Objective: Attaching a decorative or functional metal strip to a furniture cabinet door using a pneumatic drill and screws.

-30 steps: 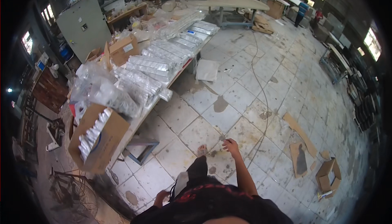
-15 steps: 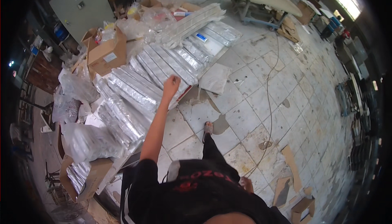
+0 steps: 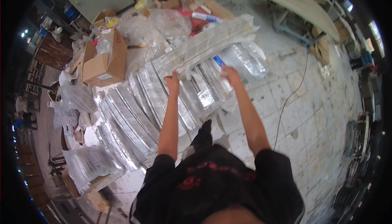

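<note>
The person stood over a long table (image 3: 122, 171) covered with rows of long, narrow, silvery packs sealed in clear plastic (image 3: 134, 118). Both arms reached forward. The left hand (image 3: 173, 81) was closed on the near edge of one long clear-plastic pack of silvery strips (image 3: 208, 46), which lay lifted and slanted across the far rows, its far end pointing up and to the right. The right hand (image 3: 231, 75) gripped the same pack further along, just beside a small blue-and-white piece (image 3: 219, 61) that showed at the fingers; whether the hand also held that piece could not be told.

An open brown cardboard box (image 3: 104, 60) sat on the table to the left, with loose crumpled clear bags (image 3: 163, 24) heaped beyond it. A thin cable (image 3: 292, 97) trailed over the stained pale tile floor (image 3: 310, 122) to the right, and a long pale workbench (image 3: 294, 3) stood farther off.

Handling such a pack well would seem to call for keeping both hands well apart along its length, since a long, limp sleeve held near one end is likely to sag or fold. Keeping it level and clear of the rows beneath would avoid dragging the neighbouring packs out of line, and the slick plastic looked apt to slip, so a firm pinch at the edge seemed wise.
</note>
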`<state>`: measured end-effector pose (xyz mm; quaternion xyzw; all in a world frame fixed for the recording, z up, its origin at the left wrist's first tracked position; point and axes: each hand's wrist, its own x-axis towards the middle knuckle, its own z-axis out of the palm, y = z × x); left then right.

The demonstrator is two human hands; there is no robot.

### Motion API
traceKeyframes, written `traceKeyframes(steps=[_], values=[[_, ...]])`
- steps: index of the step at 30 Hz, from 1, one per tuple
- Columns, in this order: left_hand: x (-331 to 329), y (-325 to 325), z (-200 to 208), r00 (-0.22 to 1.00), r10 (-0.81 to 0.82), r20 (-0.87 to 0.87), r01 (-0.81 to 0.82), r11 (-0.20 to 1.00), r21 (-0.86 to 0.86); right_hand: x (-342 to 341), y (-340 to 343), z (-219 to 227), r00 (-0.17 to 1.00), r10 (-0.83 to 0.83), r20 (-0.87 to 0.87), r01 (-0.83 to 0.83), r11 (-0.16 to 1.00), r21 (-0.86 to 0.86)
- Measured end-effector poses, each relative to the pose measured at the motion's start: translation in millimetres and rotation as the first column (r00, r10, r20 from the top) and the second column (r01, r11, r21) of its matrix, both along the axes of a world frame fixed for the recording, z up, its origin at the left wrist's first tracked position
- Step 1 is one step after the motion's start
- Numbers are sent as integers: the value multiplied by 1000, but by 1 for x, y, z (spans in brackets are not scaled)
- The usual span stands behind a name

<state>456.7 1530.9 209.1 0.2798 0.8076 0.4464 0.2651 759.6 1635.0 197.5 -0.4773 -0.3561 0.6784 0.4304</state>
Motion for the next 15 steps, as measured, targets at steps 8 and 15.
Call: traceKeyframes(steps=[8, 15], values=[[-8, 14, -26, 622, 83, 779, -327, 931, 161, -85, 134, -21, 975, -65, -212, 0, 956, -294], [-7, -11, -28, 562, -44, 826, -376, 876, 302, -76, 121, -40, 933, -39, -359, -74, 952, -297]])
